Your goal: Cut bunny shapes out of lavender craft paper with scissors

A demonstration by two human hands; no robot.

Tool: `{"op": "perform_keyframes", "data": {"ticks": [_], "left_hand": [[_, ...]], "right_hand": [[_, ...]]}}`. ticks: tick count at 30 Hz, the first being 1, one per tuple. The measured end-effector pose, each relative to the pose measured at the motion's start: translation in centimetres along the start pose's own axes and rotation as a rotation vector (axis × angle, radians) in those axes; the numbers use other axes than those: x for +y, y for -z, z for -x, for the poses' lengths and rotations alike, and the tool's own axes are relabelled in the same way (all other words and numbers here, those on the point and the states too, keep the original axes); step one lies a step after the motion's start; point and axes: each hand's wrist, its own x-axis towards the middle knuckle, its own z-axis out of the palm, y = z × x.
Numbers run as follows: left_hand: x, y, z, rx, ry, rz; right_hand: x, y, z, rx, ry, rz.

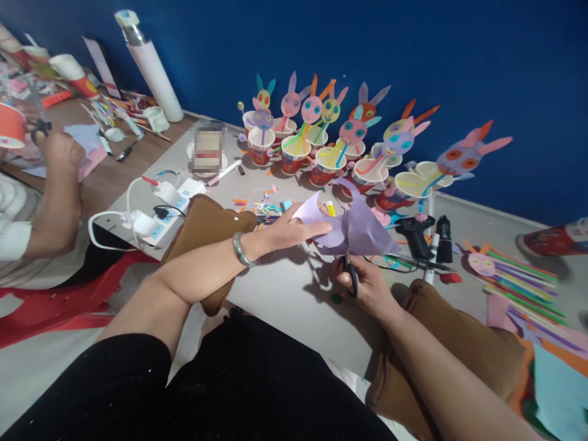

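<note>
A sheet of purple paper [367,229] is pinched in my left hand [294,228], its thumb flat on top. The sheet has a curved cut edge, and a strip of it arches up at the top. My right hand [365,283] grips black-handled scissors [351,275] by the finger loops. The scissor blades stand upright against the paper, between the part under my left thumb and the larger piece on the right. Just behind the paper lies a yellow-capped thing [329,209]. Part of my left fingers is hidden by the sheet.
Red paper cups [294,156] with paper animal heads line the blue wall. A black glue gun [416,236] lies right of the paper. Brown cushions [206,239] sit under both arms. A power strip [177,211] is at left. A co-worker's hand [57,150] holds scissors far left.
</note>
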Motion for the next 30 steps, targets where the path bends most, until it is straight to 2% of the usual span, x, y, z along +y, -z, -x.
{"op": "perform_keyframes", "data": {"ticks": [8, 15, 30], "left_hand": [[0.2, -0.1, -0.1, -0.011, -0.023, 0.014], [0.9, -0.4, 0.2, -0.016, 0.042, 0.006], [0.9, 0.0, 0.1, -0.032, 0.006, -0.034]], "right_hand": [[0.0, 0.0, 0.0, -0.01, 0.012, -0.018], [0.1, 0.0, 0.2, -0.041, -0.042, -0.073], [-0.1, -0.2, 0.1, -0.042, -0.079, -0.112]]}}
